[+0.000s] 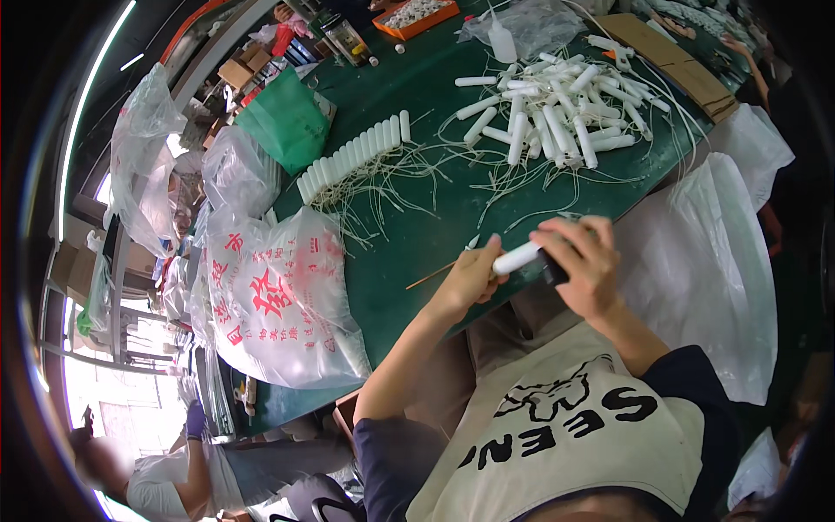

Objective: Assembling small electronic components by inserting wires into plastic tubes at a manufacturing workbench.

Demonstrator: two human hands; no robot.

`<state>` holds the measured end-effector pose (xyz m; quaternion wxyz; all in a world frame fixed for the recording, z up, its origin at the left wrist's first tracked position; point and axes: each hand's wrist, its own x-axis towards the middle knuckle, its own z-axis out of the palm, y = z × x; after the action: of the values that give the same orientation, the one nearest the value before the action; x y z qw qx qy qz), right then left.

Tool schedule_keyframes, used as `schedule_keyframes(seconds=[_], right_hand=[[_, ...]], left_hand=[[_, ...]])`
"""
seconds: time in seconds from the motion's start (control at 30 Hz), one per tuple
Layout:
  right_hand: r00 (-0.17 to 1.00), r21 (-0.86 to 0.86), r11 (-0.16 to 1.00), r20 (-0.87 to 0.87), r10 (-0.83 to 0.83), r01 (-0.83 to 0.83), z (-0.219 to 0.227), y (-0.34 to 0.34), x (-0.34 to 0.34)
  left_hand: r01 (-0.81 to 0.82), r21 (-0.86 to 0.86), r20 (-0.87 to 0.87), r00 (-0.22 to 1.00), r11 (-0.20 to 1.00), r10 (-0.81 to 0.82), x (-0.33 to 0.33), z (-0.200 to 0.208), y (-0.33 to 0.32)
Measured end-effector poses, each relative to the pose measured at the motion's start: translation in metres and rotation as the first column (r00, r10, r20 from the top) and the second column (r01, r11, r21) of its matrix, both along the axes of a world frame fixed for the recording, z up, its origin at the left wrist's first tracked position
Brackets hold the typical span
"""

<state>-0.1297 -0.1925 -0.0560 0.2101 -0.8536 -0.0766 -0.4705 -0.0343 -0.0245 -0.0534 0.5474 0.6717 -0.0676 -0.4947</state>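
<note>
At the near edge of the green table, a white tube (517, 259) lies between my two hands. My left hand (470, 278) is closed around the tube's left end. A thin brown stick (430, 277) points out to the left from beside that hand, and a small white tip (472, 244) shows above its fingers. My right hand (587, 261) is closed on a small black piece (553, 268) at the tube's right end. Whether the black piece is fitted over the tube or only touches it, I cannot tell. Fingers hide part of both.
A heap of white tubes with wires (557, 113) lies at the far right. A row of similar tubes (352, 157) trails wires further left. A printed plastic bag (278, 296) covers the left edge; a glue gun (616, 52) lies behind the heap. Another person (191, 470) is at lower left.
</note>
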Motion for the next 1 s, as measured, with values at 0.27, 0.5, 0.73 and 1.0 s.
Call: schedule_keyframes(seconds=[0.27,0.5,0.73,1.0], right_hand=[[0.987,0.267,0.961,-0.121,0.102,-0.067,0.002,0.002,0.000],[0.946,0.444,0.857,-0.063,0.319,-0.260,0.010,-0.015,0.006],[0.997,0.491,0.870,-0.024,0.068,-0.047,-0.019,-0.047,0.019],[0.995,0.518,0.855,-0.095,0.037,0.018,-0.031,-0.057,0.026]], left_hand=[[-0.018,-0.375,0.511,0.830,0.927,0.223,-0.019,0.006,-0.014],[-0.224,-0.314,0.588,0.717,0.923,0.374,0.018,0.047,0.018],[-0.621,-0.037,0.953,0.214,0.783,0.214,0.182,0.089,0.085],[-0.829,0.433,0.892,0.339,0.353,-0.298,0.285,0.038,0.105]])
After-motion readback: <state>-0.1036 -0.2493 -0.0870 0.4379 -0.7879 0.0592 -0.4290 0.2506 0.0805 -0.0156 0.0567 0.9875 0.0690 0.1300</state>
